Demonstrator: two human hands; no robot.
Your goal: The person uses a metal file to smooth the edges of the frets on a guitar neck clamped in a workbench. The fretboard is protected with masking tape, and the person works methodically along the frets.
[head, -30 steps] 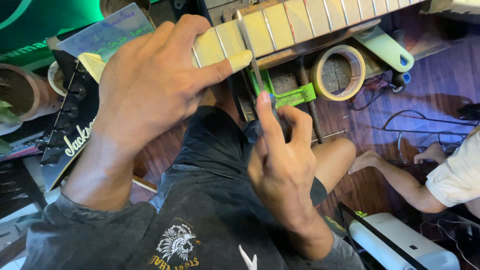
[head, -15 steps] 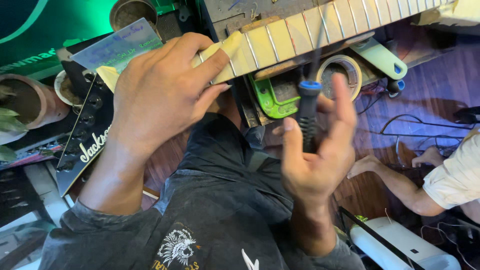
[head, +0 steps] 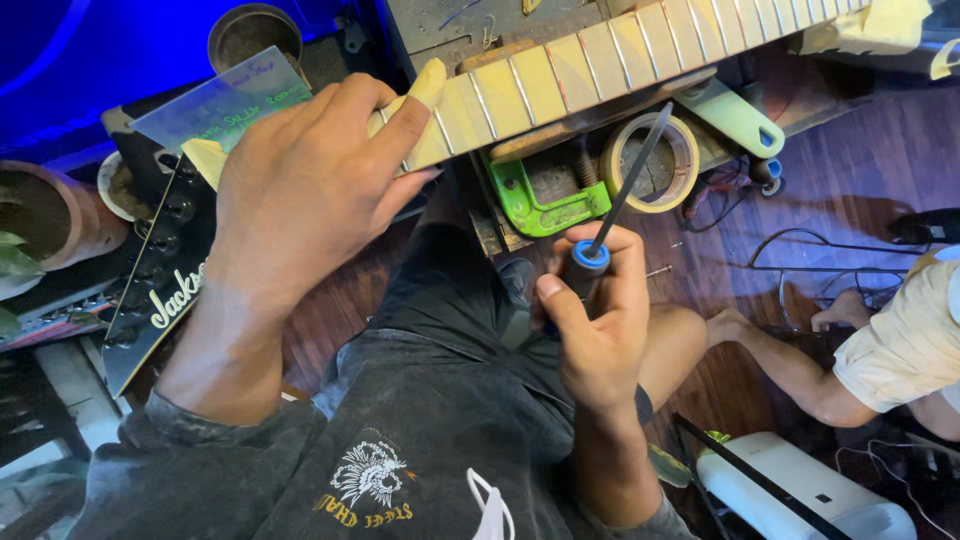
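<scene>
A: What sits lowest in the frame?
B: The right hand (head: 598,325), centre right, fingers wrapped tight round the dark handle of a slim file (head: 622,195) whose blade points up-right.

A: And the other one?
B: Higher, left of centre, the left hand (head: 305,185) clasps the guitar neck (head: 600,60), thumb on the fretboard.

A: Beyond those?
B: A green clamp (head: 535,195) and a tape roll (head: 655,165) below the neck.

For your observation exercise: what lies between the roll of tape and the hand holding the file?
In the head view, only the file's dark blade spans from the right hand to the tape roll.
</scene>
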